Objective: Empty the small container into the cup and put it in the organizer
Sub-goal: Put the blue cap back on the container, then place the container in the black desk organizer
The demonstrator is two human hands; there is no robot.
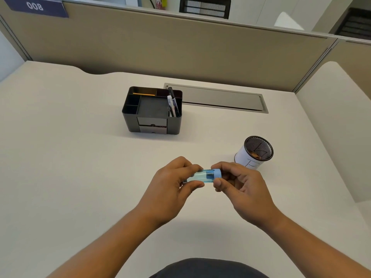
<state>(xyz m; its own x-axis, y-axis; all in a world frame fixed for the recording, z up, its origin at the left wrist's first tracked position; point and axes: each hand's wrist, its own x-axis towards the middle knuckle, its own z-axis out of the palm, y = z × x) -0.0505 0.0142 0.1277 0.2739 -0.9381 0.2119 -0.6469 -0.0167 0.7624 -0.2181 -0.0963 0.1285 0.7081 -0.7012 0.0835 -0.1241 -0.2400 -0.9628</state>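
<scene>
Container (202,176) lies sideways between our hands: left hand (172,187) pinches its clear body, right hand (239,189) grips the blue cap (217,173), probably to open it. Cup (256,152) waits just beyond the right grip.

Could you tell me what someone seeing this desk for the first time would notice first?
First the small blue container, held sideways above the desk between the left hand and right hand, its cap pinched by the right. Next come the mesh cup to the right and the black organizer farther back.

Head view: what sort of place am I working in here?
Most likely an office cubicle: a fabric partition with a numbered sign behind a pale desk, and a black desk organizer holding pens.
</scene>
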